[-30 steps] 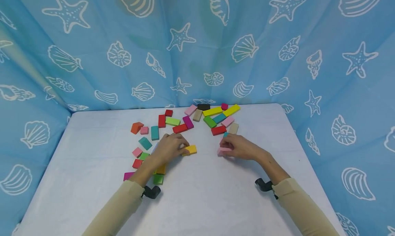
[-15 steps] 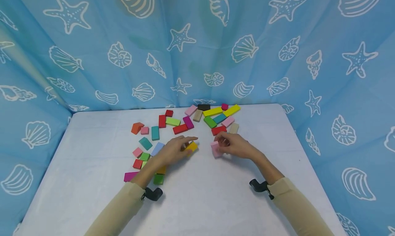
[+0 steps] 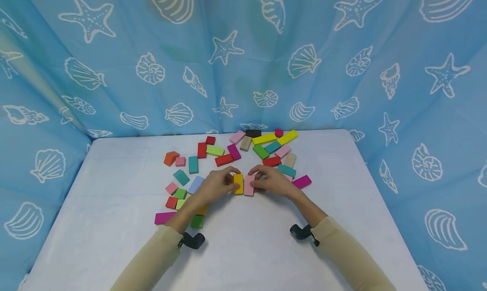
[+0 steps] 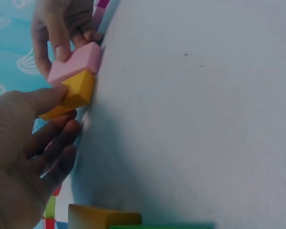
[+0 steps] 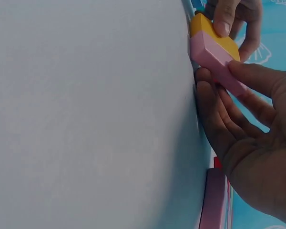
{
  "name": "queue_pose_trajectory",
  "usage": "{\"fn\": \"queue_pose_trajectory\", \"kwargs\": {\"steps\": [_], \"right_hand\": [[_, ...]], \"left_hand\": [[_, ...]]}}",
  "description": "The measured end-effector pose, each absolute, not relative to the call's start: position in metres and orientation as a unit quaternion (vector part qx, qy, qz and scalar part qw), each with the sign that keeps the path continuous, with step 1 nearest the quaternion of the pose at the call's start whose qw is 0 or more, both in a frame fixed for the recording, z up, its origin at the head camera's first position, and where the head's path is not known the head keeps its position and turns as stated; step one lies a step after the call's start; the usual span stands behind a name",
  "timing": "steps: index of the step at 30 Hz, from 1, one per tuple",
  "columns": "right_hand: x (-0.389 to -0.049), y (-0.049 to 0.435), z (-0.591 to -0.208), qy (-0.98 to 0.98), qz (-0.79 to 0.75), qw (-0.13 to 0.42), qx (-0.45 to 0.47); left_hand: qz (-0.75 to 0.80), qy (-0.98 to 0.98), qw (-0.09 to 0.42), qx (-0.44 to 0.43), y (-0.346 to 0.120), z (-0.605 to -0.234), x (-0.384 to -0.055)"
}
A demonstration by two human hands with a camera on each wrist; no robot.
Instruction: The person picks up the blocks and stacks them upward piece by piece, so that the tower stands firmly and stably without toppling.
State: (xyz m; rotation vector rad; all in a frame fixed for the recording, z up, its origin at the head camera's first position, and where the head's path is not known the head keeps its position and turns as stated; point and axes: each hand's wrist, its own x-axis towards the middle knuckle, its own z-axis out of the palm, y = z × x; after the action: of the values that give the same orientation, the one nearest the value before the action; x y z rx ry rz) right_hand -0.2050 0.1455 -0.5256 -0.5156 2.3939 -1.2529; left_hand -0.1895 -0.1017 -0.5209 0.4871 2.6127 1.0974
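Observation:
Between thumb and fingers my left hand (image 3: 217, 185) pinches a yellow block (image 3: 238, 184) at the middle of the table. Facing it, a pink block (image 3: 249, 185) is pinched the same way by my right hand (image 3: 274, 182). The two blocks stand side by side with long sides parallel; a narrow gap shows between them in the head view. From the left wrist, the yellow block (image 4: 78, 90) lies close against the pink block (image 4: 76, 62). The right wrist view has the pink block (image 5: 217, 62) nearer and the yellow block (image 5: 214, 36) behind it.
Several coloured blocks lie left of my left hand, among them a blue block (image 3: 195, 184) and a magenta block (image 3: 165, 218). More spread along the back, such as a black block (image 3: 253, 133). Beside my right forearm lies another magenta block (image 3: 302, 182). A patterned curtain (image 3: 243, 71) hangs behind the white table (image 3: 243, 248).
My right hand has carried the pink block left, up to the yellow one, uncovering a teal and a magenta block. My left hand has turned the yellow block so its long side points away from me.

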Motion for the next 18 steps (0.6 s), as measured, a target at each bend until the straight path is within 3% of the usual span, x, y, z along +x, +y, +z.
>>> {"fn": "queue_pose_trajectory", "kwargs": {"steps": [18], "right_hand": [[-0.213, 0.129, -0.524, 0.895, -0.38, 0.166, -0.165]], "left_hand": [[0.341, 0.917, 0.108, 0.176, -0.102, -0.525, -0.19]]}}
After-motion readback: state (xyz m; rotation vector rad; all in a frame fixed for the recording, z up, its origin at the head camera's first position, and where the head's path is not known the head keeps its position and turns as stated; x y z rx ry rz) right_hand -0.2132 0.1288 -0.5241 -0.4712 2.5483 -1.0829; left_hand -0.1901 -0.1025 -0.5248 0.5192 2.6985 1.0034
